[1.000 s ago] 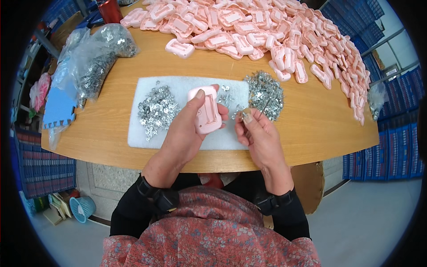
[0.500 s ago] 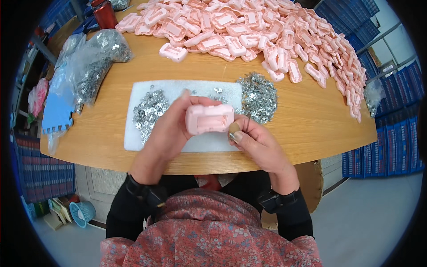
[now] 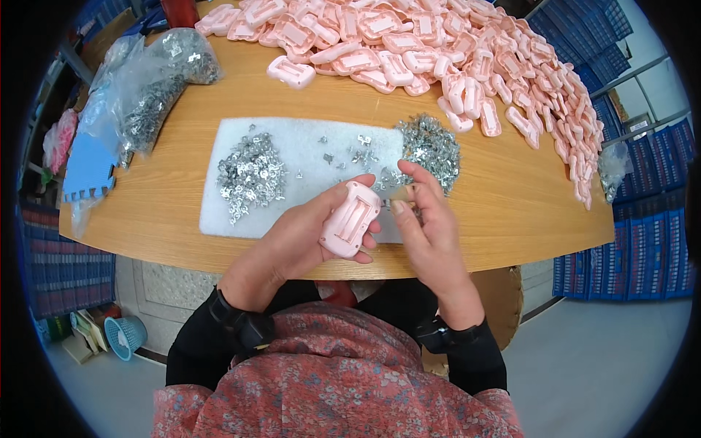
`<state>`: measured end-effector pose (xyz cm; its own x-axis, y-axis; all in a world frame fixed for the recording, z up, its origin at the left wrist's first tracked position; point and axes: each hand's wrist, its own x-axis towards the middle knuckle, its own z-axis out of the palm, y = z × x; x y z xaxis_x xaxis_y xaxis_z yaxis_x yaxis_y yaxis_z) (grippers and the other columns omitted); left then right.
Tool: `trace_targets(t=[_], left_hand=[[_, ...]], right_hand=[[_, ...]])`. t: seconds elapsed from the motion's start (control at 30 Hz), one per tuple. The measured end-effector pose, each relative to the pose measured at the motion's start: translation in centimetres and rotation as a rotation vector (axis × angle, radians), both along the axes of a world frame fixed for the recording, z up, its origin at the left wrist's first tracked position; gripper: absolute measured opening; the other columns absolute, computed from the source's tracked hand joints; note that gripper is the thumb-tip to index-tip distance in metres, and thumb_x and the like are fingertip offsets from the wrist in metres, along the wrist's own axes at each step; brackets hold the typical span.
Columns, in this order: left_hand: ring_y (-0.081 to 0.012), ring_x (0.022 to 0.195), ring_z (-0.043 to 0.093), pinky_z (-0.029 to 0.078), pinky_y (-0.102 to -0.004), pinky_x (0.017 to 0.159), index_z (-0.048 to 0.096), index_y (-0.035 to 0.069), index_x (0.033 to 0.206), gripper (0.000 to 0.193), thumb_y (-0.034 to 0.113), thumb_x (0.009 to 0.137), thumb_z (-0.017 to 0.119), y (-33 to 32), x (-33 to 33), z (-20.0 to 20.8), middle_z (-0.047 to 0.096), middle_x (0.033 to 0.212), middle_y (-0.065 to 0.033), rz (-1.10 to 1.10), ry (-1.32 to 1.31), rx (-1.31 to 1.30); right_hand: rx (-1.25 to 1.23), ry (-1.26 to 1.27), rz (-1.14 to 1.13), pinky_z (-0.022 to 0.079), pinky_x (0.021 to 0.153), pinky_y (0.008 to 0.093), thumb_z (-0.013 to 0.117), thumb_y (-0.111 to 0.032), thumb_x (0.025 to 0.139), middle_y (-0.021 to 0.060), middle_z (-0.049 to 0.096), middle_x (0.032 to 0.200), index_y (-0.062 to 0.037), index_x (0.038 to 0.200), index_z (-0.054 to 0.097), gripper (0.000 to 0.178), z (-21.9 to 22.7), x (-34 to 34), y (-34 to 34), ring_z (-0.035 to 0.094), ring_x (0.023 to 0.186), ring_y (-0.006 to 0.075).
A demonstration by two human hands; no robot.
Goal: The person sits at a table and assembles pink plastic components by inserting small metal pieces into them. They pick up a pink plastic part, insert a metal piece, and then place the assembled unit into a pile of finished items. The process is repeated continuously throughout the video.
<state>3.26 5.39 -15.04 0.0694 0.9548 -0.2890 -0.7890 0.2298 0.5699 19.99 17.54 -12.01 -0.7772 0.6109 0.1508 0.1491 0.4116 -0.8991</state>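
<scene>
Since half a second ago: pink plastic shell (image 3: 350, 220) turned from lying crosswise to slanting, hollow side up, and lowered toward the near table edge; right hand (image 3: 427, 226) shifted up beside its far end

Wooden table (image 3: 511, 190): large heap of pink shells (image 3: 467, 51) along the far side, well apart from both hands

White foam pad (image 3: 307, 157): centred on the table, directly beyond the hands; loose pile of small metal clips (image 3: 250, 174) on its left part, denser pile of metal clips (image 3: 431, 146) at its right edge, a few strays between

Clear bags of metal parts (image 3: 150, 87): far left, out of reach of either hand as placed

Left hand (image 3: 307, 233): closed around the pink plastic shell from below and left, thumb along the far edge; long axis of the shell running from near-left to far-right, far end pointing at the right hand

Right hand: just right of the shell's far end, thumb and forefinger pinched on a small metal piece (image 3: 404, 193), remaining fingers loosely curled; nearer of the two hands to the denser pile, which lies just beyond its fingertips

Small metal piece: held close beside the shell's far-right end, whether touching it not discernible
</scene>
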Motion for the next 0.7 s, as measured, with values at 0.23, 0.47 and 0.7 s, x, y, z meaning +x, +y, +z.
trace_targets(t=[0.23,0.47,0.7], left_hand=[[-0.0243,0.105,0.064,0.057,-0.0452,0.09,0.029,0.01,0.154,0.052,0.036,0.11,0.028,0.2,1.7,-0.5,0.059,0.124,-0.012,0.126,-0.035,-0.009],[-0.0205,0.118,0.059,0.055,-0.0403,0.094,0.035,0.01,0.152,0.049,0.034,0.11,0.031,0.5,2.3,-0.3,0.055,0.134,-0.0099,0.181,0.024,-0.068],[-0.0199,0.114,0.061,0.055,-0.0375,0.092,0.037,0.009,0.15,0.048,0.035,0.109,0.035,0.4,2.4,-0.9,0.056,0.131,-0.0086,0.191,0.032,-0.037]], right_hand=[[0.363,0.025,-0.105,0.049,0.092,0.0419,0.06,0.0,0.089,0.0286,0.048,0.135,0.0018,0.097,0.057,0.009,-2.0,-2.0,-1.2,0.058,0.114,0.0399],[0.51,0.0,-0.149,0.052,0.086,0.0438,0.062,0.002,0.086,0.029,0.052,0.129,0.002,0.096,0.056,0.012,-2.4,-2.5,-1.6,0.061,0.108,0.0425],[0.438,0.04,-0.182,0.052,0.083,0.0438,0.063,0.002,0.085,0.027,0.058,0.12,0.0023,0.096,0.056,0.013,-3.2,-2.3,-1.4,0.062,0.103,0.0411]])
